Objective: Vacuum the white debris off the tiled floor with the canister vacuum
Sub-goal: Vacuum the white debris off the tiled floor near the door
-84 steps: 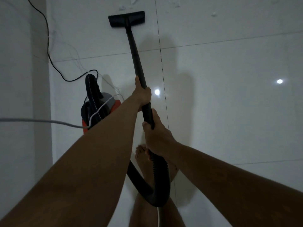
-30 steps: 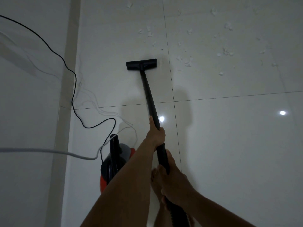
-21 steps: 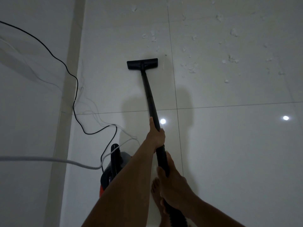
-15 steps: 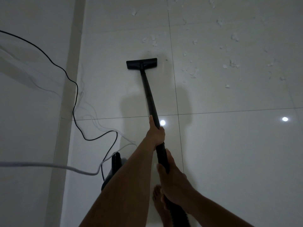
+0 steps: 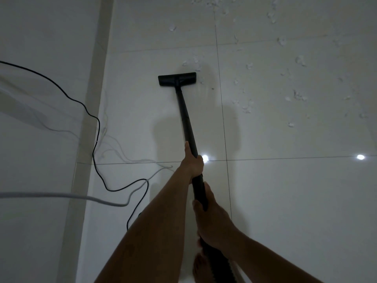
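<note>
Black floor nozzle [image 5: 177,79] lies just below white debris flakes [image 5: 195,66]; left hand [image 5: 192,160] and right hand [image 5: 212,219] grip the black wand [image 5: 184,113]. Loose black cord [image 5: 95,127] may catch a foot [image 5: 199,268].

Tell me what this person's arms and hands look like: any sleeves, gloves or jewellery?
Both are bare. The left forearm and right forearm show no sleeve up to the picture's edge. The left hand and right hand wear no glove, and no watch or ring shows in the dim light.
</note>
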`<state>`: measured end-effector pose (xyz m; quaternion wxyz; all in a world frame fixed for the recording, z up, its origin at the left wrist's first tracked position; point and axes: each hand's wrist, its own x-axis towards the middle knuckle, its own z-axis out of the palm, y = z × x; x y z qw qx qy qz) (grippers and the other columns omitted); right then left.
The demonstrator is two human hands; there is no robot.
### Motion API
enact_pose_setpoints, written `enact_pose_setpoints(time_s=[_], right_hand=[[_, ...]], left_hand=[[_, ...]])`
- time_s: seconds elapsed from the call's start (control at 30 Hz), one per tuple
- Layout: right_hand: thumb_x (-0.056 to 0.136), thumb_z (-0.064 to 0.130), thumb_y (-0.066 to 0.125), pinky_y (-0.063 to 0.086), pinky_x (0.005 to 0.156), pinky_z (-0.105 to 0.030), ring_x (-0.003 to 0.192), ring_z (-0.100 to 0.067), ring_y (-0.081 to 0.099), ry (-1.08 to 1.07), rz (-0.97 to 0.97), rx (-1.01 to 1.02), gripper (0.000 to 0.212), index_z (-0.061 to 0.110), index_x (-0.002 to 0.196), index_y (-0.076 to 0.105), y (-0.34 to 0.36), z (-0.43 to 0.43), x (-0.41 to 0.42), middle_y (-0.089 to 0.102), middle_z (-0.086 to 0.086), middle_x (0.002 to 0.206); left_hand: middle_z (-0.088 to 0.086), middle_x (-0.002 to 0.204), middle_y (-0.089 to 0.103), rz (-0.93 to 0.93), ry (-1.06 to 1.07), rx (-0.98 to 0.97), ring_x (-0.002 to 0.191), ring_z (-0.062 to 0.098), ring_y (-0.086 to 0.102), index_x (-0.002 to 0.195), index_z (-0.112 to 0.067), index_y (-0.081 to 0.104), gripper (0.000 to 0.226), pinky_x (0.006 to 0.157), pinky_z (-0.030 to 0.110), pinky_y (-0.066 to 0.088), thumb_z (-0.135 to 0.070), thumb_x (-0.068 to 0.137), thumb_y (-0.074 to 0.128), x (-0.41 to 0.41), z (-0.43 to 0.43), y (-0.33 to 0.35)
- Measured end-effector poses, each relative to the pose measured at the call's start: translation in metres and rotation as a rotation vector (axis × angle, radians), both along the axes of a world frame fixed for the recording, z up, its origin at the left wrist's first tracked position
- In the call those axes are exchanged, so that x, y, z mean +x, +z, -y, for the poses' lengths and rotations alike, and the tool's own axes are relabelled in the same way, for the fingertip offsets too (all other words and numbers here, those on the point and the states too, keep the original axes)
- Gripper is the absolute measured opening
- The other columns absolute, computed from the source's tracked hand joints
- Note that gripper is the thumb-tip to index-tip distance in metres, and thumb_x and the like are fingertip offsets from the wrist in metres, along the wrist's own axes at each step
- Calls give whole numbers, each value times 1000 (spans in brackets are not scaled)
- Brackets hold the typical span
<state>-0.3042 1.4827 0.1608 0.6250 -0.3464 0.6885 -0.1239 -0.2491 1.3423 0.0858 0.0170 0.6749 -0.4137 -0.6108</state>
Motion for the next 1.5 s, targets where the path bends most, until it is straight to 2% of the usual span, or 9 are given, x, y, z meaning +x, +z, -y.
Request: enact_pose_setpoints(time_s=[0.2,0.4,0.53,0.67,0.83,1.1,1.23,1.33,1.5], right_hand=[[111,39,34,47,51,-23,53,-7,56,-7,30,24,61,50,160,0,3,41,-11,58,3,75],[111,37,34,44,48,-20,56,-8,58,-7,29,50,59,49,160,3,4,75,-21,58,3,79],[111,38,35,60,64,-34,58,-13,60,-20,57,81,59,50,159,4,6,95,-26,58,2,79],[110,41,36,63,72,-38,67,-18,65,-61,85,125,59,57,156,3,12,118,-25,60,-3,92],[111,39,36,54,48,-26,61,-18,63,-98,151,179,60,57,156,2,25,141,-13,60,-10,98],[111,37,36,49,40,-21,56,-16,61,-100,129,179,62,53,158,1,39,169,-17,59,-11,96],[112,33,36,41,34,-15,32,-4,52,-49,67,129,61,43,162,3,45,180,-22,57,-9,86],[111,35,36,43,35,-18,32,-8,52,-77,65,164,61,48,160,2,46,187,-20,61,-15,89],[111,36,38,42,35,-17,30,-4,51,-80,45,162,62,45,161,2,43,206,-9,62,-13,90]], left_hand=[[13,154,34,4,17,8,100,25,49,154,-38,-18,75,92,40,48,-22,106,37,-8,42,1],[15,150,37,11,28,12,89,23,54,153,-39,-19,76,92,42,51,-22,106,38,-16,75,0],[15,149,37,3,47,10,81,19,53,154,-37,-18,75,82,39,51,-20,106,38,-21,93,-1],[15,148,38,-2,55,3,81,19,53,155,-37,-17,76,76,37,49,-18,106,38,-20,116,0],[16,142,43,13,34,45,82,22,53,154,-40,-15,76,70,37,51,-19,105,39,-9,139,11],[18,138,46,14,61,80,83,24,53,154,-42,-14,77,78,41,53,-19,104,41,-11,164,27],[16,141,43,-4,65,93,90,27,54,153,-42,-15,78,85,44,54,-20,104,40,-14,171,33],[16,145,41,-4,57,106,100,31,56,153,-42,-17,79,94,48,52,-19,103,40,-14,177,37],[15,153,32,-36,49,117,109,33,54,153,-41,-17,81,93,45,51,-17,103,41,-4,196,36]])
